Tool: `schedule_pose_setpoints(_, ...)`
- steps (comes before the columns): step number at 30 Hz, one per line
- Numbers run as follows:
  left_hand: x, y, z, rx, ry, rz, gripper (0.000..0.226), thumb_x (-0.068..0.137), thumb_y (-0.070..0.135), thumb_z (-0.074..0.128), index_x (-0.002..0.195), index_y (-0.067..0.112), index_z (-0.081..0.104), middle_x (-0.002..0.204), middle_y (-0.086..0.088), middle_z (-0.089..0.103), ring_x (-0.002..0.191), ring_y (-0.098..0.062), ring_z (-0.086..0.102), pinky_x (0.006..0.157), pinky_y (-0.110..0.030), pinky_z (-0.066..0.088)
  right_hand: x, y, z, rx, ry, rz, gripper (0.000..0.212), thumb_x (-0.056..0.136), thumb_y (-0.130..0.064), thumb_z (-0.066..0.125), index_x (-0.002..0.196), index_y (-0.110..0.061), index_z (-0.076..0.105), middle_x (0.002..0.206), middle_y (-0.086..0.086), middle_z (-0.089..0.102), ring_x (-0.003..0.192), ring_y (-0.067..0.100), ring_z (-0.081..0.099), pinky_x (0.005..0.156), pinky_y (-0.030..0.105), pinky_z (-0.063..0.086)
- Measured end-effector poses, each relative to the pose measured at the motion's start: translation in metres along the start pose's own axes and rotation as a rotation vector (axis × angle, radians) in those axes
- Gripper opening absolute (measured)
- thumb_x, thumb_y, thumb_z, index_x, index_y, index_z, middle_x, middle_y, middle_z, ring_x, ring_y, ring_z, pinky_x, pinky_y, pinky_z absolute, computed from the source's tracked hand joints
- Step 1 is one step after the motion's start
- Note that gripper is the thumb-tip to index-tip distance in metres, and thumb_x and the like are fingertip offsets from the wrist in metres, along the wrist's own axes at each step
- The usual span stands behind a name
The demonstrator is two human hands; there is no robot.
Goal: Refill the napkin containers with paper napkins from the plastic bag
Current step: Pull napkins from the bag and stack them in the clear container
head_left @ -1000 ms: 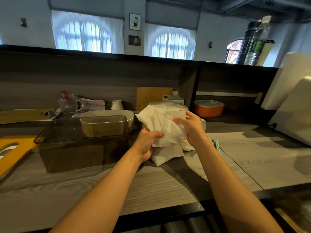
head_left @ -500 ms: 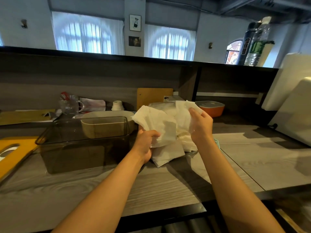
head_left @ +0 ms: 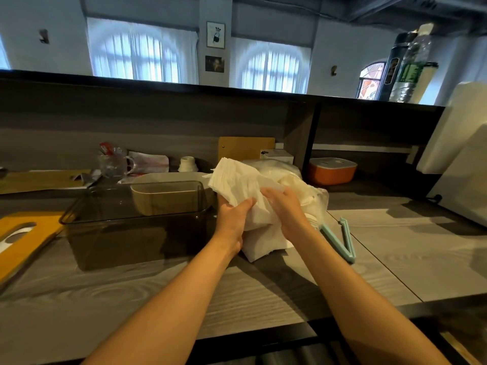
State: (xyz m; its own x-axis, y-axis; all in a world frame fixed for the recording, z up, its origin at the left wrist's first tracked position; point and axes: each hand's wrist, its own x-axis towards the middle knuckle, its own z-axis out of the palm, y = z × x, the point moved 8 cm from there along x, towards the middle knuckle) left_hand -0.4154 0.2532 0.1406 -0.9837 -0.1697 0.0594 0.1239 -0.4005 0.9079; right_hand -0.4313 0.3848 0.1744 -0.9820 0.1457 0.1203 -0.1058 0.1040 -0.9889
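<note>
My left hand [head_left: 233, 219] grips a thick bunch of white paper napkins [head_left: 237, 184] from below, just right of the dark see-through napkin container [head_left: 137, 227]. My right hand [head_left: 286, 209] holds the same bunch on its right side, fingers curled into the paper. Behind the hands lies the clear plastic bag [head_left: 303, 185] with more napkins in it. A loose folded napkin [head_left: 263, 245] hangs or lies below the bunch on the counter. A beige container [head_left: 168, 191] stands behind the dark one.
A light blue bag clip [head_left: 340, 242] lies open on the wooden counter right of my hands. An orange lidded box [head_left: 332, 171] sits in the back shelf. A yellow board [head_left: 23, 235] lies at the left, a glass mug [head_left: 113, 164] behind it.
My right hand came down from the raised top of the bunch and now holds its lower right side, close to my left hand. The bunch has shifted slightly left.
</note>
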Motion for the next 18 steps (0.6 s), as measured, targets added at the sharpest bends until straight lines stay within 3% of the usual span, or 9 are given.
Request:
schedule_pose_setpoints(3, 0.0, 0.001, -0.001, -0.021, -0.009, -0.004, 0.056, 0.089, 0.017, 0.07, 0.139, 0.026, 0.047, 0.119, -0.002, 0.064, 0.11, -0.024, 0.061, 0.096, -0.052, 0.052, -0.004, -0.01, -0.003, 0.001, -0.004, -0.058, 0.012, 0.087, -0.019, 0.07, 0.098, -0.019, 0.069, 0.101, 0.008, 0.069, 0.098, 0.028, 0.065, 0.088, 0.044, 0.056)
schedule_pose_setpoints(6, -0.003, 0.004, 0.002, -0.099, -0.027, -0.027, 0.049, 0.091, 0.025, 0.068, 0.136, 0.028, 0.05, 0.116, -0.002, 0.067, 0.104, -0.022, 0.066, 0.08, -0.041, 0.057, -0.007, -0.02, -0.005, 0.01, -0.013, -0.147, 0.012, 0.084, -0.013, 0.073, 0.095, -0.018, 0.072, 0.096, 0.006, 0.072, 0.093, 0.028, 0.069, 0.084, 0.043, 0.058)
schedule_pose_setpoints(10, -0.004, 0.005, 0.001, -0.102, -0.016, -0.041, 0.039, 0.095, 0.033, 0.063, 0.133, 0.026, 0.055, 0.11, -0.001, 0.071, 0.095, -0.018, 0.07, 0.063, -0.031, 0.058, -0.016, -0.045, -0.006, -0.217, 0.053, -0.429, 0.015, 0.086, -0.014, 0.073, 0.097, -0.019, 0.065, 0.088, -0.01, 0.064, 0.086, 0.012, 0.064, 0.076, 0.024, 0.056)
schedule_pose_setpoints(14, -0.004, 0.002, 0.002, -0.127, -0.032, -0.07, 0.04, 0.096, 0.036, 0.061, 0.135, 0.026, 0.055, 0.114, -0.003, 0.072, 0.099, -0.021, 0.071, 0.064, -0.033, 0.059, -0.021, -0.057, -0.01, -0.294, 0.134, -0.609, 0.021, 0.087, -0.014, 0.072, 0.105, -0.02, 0.062, 0.103, -0.008, 0.06, 0.095, 0.011, 0.059, 0.079, 0.021, 0.054)
schedule_pose_setpoints(18, -0.005, 0.001, 0.003, -0.108, -0.033, -0.097, 0.038, 0.098, 0.035, 0.058, 0.135, 0.028, 0.054, 0.117, -0.003, 0.07, 0.104, -0.024, 0.068, 0.078, -0.042, 0.059, -0.012, -0.047, -0.018, -0.124, 0.085, -0.455, 0.022, 0.09, -0.017, 0.07, 0.11, -0.024, 0.065, 0.105, -0.01, 0.064, 0.1, 0.014, 0.062, 0.086, 0.031, 0.058)
